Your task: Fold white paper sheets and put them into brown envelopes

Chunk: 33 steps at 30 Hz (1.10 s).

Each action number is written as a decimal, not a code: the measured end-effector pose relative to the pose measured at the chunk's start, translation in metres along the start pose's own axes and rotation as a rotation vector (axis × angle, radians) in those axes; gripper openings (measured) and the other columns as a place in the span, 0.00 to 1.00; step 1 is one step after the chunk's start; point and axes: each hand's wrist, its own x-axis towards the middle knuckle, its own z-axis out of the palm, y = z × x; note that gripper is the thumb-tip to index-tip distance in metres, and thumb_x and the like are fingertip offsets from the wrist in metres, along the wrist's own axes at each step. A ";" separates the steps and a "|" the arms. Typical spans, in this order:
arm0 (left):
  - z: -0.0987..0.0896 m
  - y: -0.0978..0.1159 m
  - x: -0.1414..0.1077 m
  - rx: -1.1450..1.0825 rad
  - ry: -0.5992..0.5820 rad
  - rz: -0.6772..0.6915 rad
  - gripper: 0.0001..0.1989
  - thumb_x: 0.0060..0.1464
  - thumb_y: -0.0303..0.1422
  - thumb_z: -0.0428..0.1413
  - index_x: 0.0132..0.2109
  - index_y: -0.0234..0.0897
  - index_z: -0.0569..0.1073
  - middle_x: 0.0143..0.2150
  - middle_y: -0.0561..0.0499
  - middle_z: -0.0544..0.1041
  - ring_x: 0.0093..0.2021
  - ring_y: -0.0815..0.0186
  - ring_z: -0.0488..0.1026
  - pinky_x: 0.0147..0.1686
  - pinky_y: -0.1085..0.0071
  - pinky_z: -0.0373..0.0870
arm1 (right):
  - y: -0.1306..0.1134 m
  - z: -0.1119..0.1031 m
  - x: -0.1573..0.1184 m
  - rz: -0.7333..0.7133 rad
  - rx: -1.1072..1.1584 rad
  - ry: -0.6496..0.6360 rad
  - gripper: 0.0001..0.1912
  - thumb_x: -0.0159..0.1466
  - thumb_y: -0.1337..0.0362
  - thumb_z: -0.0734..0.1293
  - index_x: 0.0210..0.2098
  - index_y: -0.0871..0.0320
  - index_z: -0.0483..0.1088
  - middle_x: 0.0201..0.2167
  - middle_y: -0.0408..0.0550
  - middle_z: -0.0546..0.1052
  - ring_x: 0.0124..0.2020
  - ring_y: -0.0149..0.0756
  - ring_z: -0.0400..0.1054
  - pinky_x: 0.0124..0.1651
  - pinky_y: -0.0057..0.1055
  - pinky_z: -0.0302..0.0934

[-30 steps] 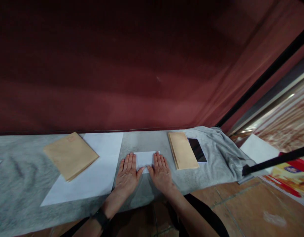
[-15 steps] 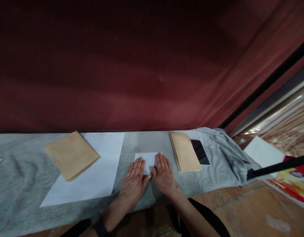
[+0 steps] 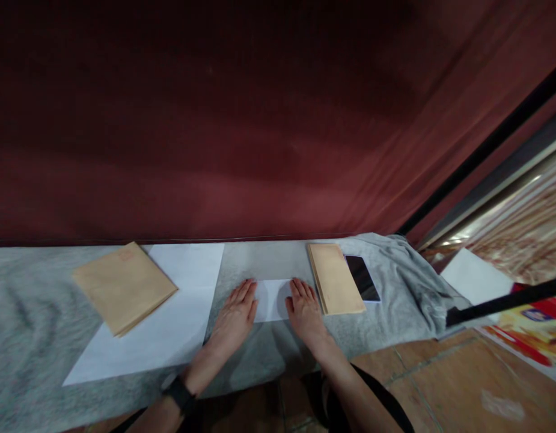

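Note:
A small folded white paper point(image 3: 271, 300) lies flat on the grey cloth, with a crease down its middle. My left hand point(image 3: 236, 310) rests palm down over its left end, fingers stretched forward and the thumb alongside. Over the right end lies my right hand point(image 3: 306, 310), fingers extended and the thumb a little apart. Both hands press on the paper rather than wrap round it. To the right of my right hand is a stack of brown envelopes point(image 3: 337, 279).
Grey cloth point(image 3: 29, 343) covers the narrow table. At left, more brown envelopes point(image 3: 127, 288) lie on a large white sheet point(image 3: 169, 337). A phone point(image 3: 362, 278) sits by the right stack. A red curtain point(image 3: 259, 150) hangs behind; a black pole point(image 3: 507, 302) stands at right.
My hands have slid apart, from the middle of the small paper out to its two ends, so more of its surface shows. The view has shifted slightly.

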 end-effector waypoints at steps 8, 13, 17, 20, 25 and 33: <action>0.019 0.019 0.004 0.089 0.049 0.104 0.27 0.67 0.33 0.42 0.69 0.32 0.62 0.71 0.41 0.63 0.72 0.57 0.58 0.70 0.53 0.54 | -0.023 0.005 -0.001 -0.107 0.112 0.002 0.26 0.75 0.61 0.54 0.68 0.66 0.61 0.70 0.57 0.61 0.71 0.44 0.54 0.72 0.43 0.50; 0.023 0.025 -0.006 0.168 0.020 0.129 0.31 0.61 0.28 0.42 0.71 0.31 0.60 0.72 0.40 0.60 0.73 0.57 0.54 0.71 0.54 0.51 | -0.041 0.015 -0.013 -0.201 0.131 0.041 0.30 0.76 0.52 0.51 0.70 0.65 0.57 0.71 0.55 0.60 0.72 0.42 0.52 0.72 0.41 0.51; 0.023 0.020 -0.007 0.167 0.034 0.110 0.30 0.63 0.30 0.42 0.71 0.31 0.59 0.73 0.40 0.60 0.73 0.56 0.54 0.70 0.55 0.51 | -0.040 0.023 -0.017 -0.180 0.082 0.110 0.30 0.76 0.52 0.52 0.71 0.63 0.56 0.70 0.55 0.61 0.72 0.42 0.52 0.72 0.42 0.51; 0.022 0.014 -0.007 0.149 0.070 0.056 0.30 0.65 0.33 0.41 0.71 0.29 0.59 0.72 0.38 0.60 0.73 0.56 0.55 0.70 0.54 0.52 | -0.033 0.026 -0.017 -0.183 0.065 0.136 0.30 0.76 0.52 0.52 0.71 0.62 0.56 0.70 0.55 0.61 0.71 0.43 0.54 0.71 0.44 0.51; 0.021 0.008 -0.008 0.126 0.097 -0.036 0.32 0.67 0.41 0.40 0.72 0.28 0.57 0.71 0.36 0.62 0.72 0.54 0.57 0.70 0.51 0.53 | -0.020 0.025 -0.015 -0.159 0.003 0.113 0.32 0.75 0.50 0.53 0.71 0.63 0.54 0.70 0.57 0.59 0.71 0.45 0.54 0.71 0.45 0.49; 0.018 0.007 -0.012 0.154 0.089 -0.117 0.35 0.67 0.48 0.39 0.70 0.26 0.59 0.71 0.35 0.62 0.72 0.52 0.58 0.69 0.52 0.54 | -0.007 0.023 -0.016 -0.127 -0.048 0.120 0.33 0.75 0.50 0.53 0.71 0.68 0.55 0.71 0.59 0.58 0.72 0.47 0.52 0.72 0.44 0.48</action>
